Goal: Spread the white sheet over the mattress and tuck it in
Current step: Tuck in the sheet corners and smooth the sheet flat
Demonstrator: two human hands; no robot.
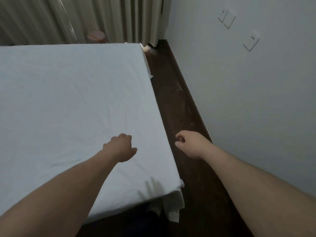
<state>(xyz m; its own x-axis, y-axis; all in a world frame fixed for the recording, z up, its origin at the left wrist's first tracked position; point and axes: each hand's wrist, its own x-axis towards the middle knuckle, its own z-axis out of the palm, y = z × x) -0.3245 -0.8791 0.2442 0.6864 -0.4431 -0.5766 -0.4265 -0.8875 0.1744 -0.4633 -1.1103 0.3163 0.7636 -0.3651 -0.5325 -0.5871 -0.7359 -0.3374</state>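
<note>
The white sheet (71, 103) runs off the left edge, so its far side goes unseen. The mattress is covered entirely; only its shape shows. The left hand's (120, 147) fingers curl away from view, contact with the sheet unclear. A pinkish round object (95, 35) by the curtain (51, 17) is too blurred to identify. Wall plates (251, 41) show no readable detail.
</note>
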